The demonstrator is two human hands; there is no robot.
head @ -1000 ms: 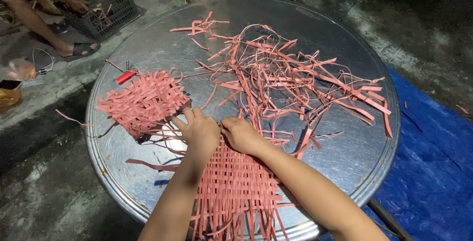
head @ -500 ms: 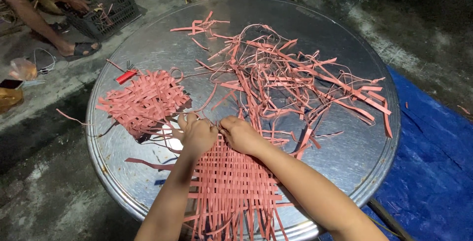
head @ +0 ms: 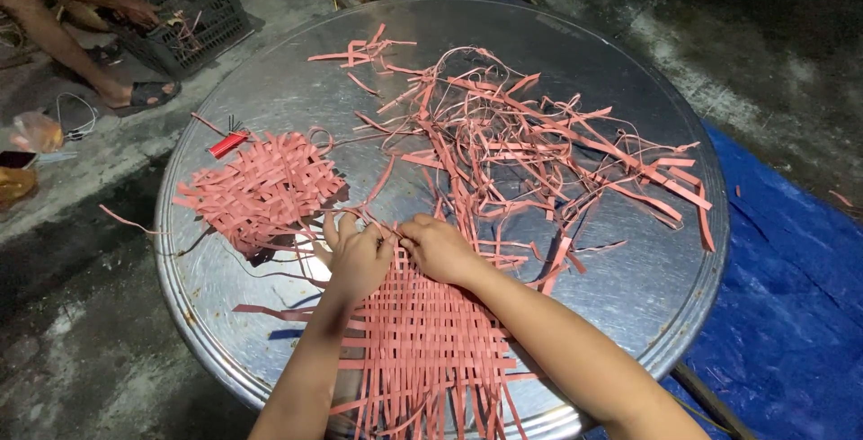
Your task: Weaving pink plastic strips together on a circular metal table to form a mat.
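— Round metal table point(head: 629, 71) is filling the view; what's lying on it?

— Pink woven mat point(head: 431, 350) is sitting at six o'clock. Left hand point(head: 358, 258) and right hand point(head: 440, 249) are pinching strips at its top edge, fingers closed.

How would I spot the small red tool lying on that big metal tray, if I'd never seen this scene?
Start at the round metal tray and go to its left side, where a finished woven pink mat lies apart from both hands. Just beyond the mat's upper left corner is the small red tool. It is solid, bright red and stubby, unlike the pale pink flat strips around it.
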